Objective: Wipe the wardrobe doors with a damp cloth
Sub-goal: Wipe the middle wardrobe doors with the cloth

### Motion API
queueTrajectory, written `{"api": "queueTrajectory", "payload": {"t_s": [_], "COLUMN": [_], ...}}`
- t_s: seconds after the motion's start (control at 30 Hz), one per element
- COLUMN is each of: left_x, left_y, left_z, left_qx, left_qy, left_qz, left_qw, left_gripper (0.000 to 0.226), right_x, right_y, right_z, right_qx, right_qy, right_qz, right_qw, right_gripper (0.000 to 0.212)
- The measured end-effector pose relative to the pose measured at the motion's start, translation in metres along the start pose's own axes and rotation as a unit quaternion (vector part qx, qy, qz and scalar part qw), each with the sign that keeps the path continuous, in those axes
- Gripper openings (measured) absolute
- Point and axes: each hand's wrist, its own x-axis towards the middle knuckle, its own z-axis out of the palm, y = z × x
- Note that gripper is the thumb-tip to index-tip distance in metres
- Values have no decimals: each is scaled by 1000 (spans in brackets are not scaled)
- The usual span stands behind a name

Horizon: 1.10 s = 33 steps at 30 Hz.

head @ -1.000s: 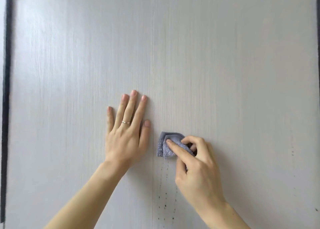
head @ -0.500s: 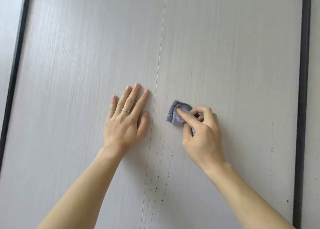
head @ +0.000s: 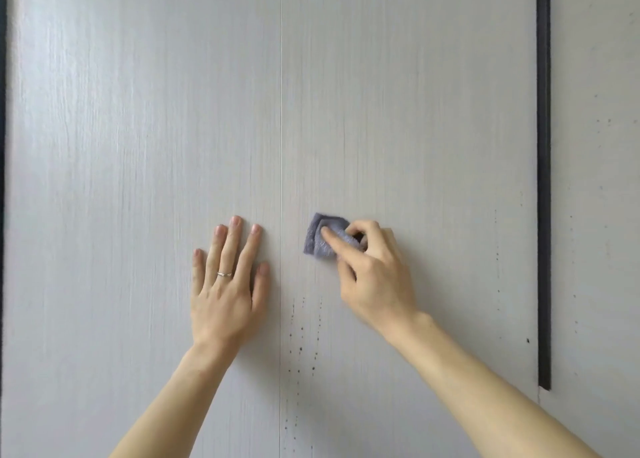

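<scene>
Head view, left hand [head: 225, 284] flat, fingers straight, on left wardrobe door [head: 138, 180], right hand [head: 374, 274] pinching folded grey-purple cloth [head: 317, 244] against right wardrobe door [head: 415, 145] near the seam [head: 280, 111], cloth partly hidden by fingers, dark specks [head: 300, 348] below, forearms cut off.

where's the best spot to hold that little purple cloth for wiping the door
The cloth is a small folded wad lying flat on the right door. The best grip is probably its bunched right end, coming from the lower right as the right hand does. The fingers pinch that end with one laid across the top, which leaves the left part free to rub.
</scene>
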Motion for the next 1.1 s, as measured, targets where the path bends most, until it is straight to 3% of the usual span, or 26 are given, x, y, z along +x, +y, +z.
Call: {"api": "queueTrajectory", "payload": {"t_s": [0.07, 0.13, 0.33, 0.47, 0.57, 0.63, 0.77, 0.9, 1.03, 1.1], "left_x": [-4, -4, -8, -12, -13, -13, -14, -13, -13, -14], "left_y": [1, 9, 20, 35, 36, 35, 34, 40, 43, 42], "left_z": [1, 2, -3, 0, 1, 1, -2, -4, -7, -11], "left_qx": [2, -16, -21, -26, -29, -29, -7, -4, -17, -26], "left_qy": [2, -2, -25, -13, -14, -17, -23, -36, -52, -61], "left_qz": [-18, -24, -47, -91, -96, -96, -90, -101, -116, -114], "left_qw": [1000, 1000, 998, 995, 995, 995, 996, 994, 992, 991], "left_gripper": [58, 57, 58, 57, 58, 58, 58, 60, 59, 55], "right_x": [-31, -44, 30, 63, 31, -18, -86, -27, 52, 61], "right_y": [5, 27, 112, 145, 139, 132, 120, 130, 147, 157], "right_z": [-10, -33, -93, -110, -105, -96, -92, -114, -130, -129], "right_qx": [-17, -34, -111, -113, -117, -112, -101, -109, -135, -158], "right_qy": [-52, -68, 54, 71, 93, 94, 23, 12, 11, 6], "right_qz": [-60, -68, 93, 161, 145, 88, 22, 22, 144, 155], "right_qw": [997, 995, 988, 978, 978, 985, 994, 994, 980, 975], "right_gripper": [44, 43, 38, 40, 40, 38, 40, 39, 39, 45]}}
